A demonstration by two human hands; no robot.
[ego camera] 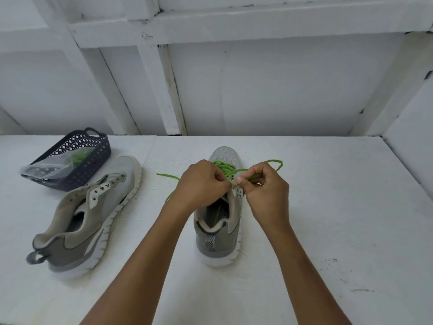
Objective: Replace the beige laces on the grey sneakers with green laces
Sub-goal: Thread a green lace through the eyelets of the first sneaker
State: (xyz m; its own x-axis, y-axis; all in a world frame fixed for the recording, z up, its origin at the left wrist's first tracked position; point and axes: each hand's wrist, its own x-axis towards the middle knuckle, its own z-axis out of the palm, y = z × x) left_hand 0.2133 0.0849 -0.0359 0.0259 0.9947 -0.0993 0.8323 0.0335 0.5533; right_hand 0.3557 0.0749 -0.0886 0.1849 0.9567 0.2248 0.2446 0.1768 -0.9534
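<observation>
A grey sneaker [219, 233] stands upright in the middle of the white table, heel toward me, with a green lace [225, 168] threaded across its front. My left hand [201, 184] and my right hand [264, 186] meet over its upper eyelets. My right hand pinches the green lace near its tip. My left hand's fingers are curled at the eyelet flap; what they pinch is hidden. One loose lace end trails left [167, 176], another loops right [276, 163]. A second grey sneaker [93, 212] lies on its side at the left, without a lace.
A dark perforated basket [93, 160] sits at the back left, holding a clear plastic bag [44, 168] and more green lace [78, 157]. White walls [281, 90] close in behind and on the right of the table [328, 207].
</observation>
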